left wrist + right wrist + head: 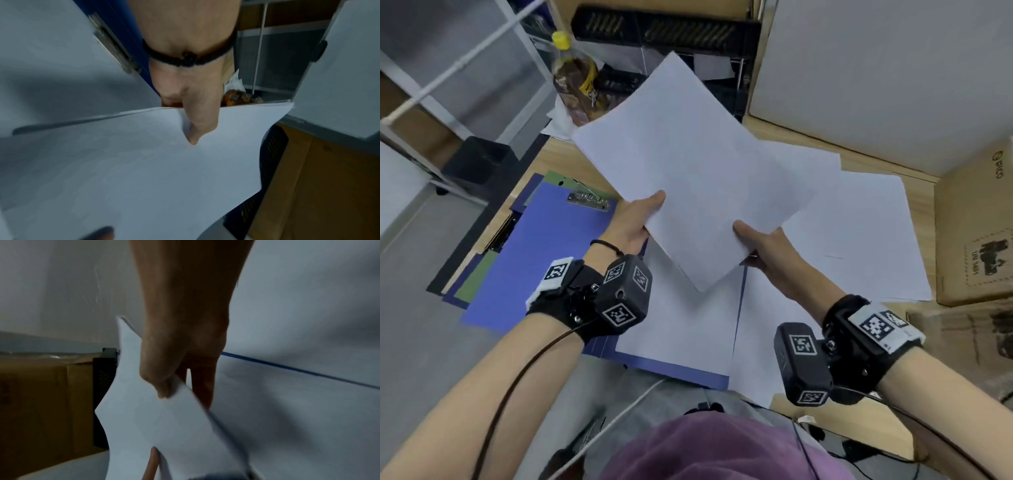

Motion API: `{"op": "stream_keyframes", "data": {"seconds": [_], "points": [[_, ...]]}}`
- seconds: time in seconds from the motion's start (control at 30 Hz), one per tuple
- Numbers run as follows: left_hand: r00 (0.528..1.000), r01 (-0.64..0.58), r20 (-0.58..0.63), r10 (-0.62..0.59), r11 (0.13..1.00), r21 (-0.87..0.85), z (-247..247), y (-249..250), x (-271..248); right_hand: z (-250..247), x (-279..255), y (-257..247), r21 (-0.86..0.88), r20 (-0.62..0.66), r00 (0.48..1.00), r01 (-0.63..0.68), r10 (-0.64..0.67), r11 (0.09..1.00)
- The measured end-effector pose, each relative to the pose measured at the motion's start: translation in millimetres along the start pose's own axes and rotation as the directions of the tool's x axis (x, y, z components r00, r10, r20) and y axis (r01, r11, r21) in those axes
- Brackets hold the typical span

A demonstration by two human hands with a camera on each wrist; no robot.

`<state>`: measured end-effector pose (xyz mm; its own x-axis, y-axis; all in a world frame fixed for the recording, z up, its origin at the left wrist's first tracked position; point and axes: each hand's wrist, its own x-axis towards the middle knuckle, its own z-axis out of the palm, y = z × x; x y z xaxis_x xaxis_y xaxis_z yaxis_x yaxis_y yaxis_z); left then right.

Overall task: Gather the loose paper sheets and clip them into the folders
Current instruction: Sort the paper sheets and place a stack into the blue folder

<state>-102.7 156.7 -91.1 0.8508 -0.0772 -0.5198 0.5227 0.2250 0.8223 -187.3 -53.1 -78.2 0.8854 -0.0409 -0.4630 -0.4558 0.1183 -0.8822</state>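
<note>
Both hands hold a stack of white paper sheets (pixel 688 171) raised above the desk. My left hand (pixel 640 214) pinches its left edge, thumb on top (pixel 195 129). My right hand (pixel 753 240) pinches the near right edge, thumb on top and fingers (pixel 202 386) beneath the stack (pixel 156 426). A blue clipboard folder (pixel 544 260) with a metal clip (pixel 589 200) lies open at the left, one sheet (pixel 688 322) resting on its right half. More loose sheets (pixel 859 233) lie spread on the desk at the right. The held stack (pixel 144 170) fills the left wrist view.
A green folder (pixel 472 281) and darker ones lie under the blue one at the desk's left edge. A bottle with a yellow cap (pixel 575 78) stands at the back left. Cardboard boxes (pixel 976 233) line the right side. A white panel (pixel 876 75) rises behind.
</note>
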Motion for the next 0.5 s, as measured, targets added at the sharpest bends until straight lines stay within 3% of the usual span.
{"op": "stream_keyframes", "data": {"seconds": [0.1,0.27,0.5], "points": [[0.999,0.007,-0.054,-0.004,0.999,0.044,-39,-10,5,5,0,0,-0.090,0.164,0.981,-0.085,0.099,0.992],[0.993,0.026,-0.117,-0.012,0.992,0.123,-108,-12,8,36,30,-9,0.064,0.237,0.947,-0.240,0.219,0.969],[0.965,0.105,-0.260,-0.035,0.960,0.260,-195,-20,13,90,72,4,0.042,0.354,0.852,-0.426,0.385,0.904]]}}
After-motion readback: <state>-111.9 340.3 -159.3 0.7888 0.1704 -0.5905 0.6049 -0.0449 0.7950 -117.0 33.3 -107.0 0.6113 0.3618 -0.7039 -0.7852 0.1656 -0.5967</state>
